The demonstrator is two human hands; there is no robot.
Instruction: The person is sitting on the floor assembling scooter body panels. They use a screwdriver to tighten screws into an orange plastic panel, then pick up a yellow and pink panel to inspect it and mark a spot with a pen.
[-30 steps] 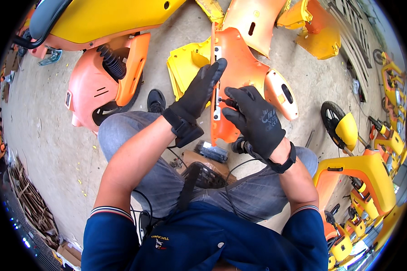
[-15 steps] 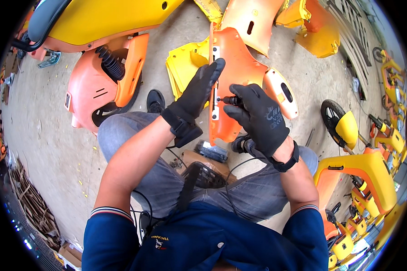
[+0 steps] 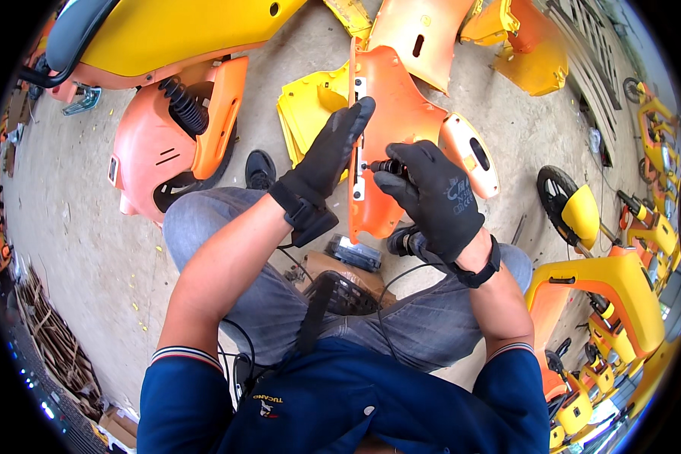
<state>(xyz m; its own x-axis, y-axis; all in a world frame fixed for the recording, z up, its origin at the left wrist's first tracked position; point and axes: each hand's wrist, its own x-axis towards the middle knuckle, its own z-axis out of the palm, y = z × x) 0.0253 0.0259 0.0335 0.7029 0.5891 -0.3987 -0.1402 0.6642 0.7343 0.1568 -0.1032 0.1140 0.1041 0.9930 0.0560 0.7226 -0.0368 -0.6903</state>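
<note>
An orange curved plastic panel (image 3: 401, 94) stands between my lower legs, its narrow left edge carrying a pale metal strip (image 3: 359, 184) with dark screws. My left hand (image 3: 331, 144), in a black glove, lies along that edge with fingers stretched out together and touching it. My right hand (image 3: 435, 193), also gloved in black, is closed around a short dark screwdriver (image 3: 386, 166). The screwdriver points left, its tip at a screw near the middle of the strip. My right palm hides the rest of the handle.
Yellow panels (image 3: 306, 113) and an orange-and-white oval cover (image 3: 471, 155) lie around. A scooter with a yellow body (image 3: 181, 38) stands at the far left. More yellow scooters (image 3: 594, 284) line the right. Near my feet are a clear-lidded box (image 3: 353, 253) and a black crate (image 3: 344, 295).
The screwdriver's visible handle has turned slightly in my right fingers, with its tip staying at the same screw. My left hand and the panel have barely moved.
</note>
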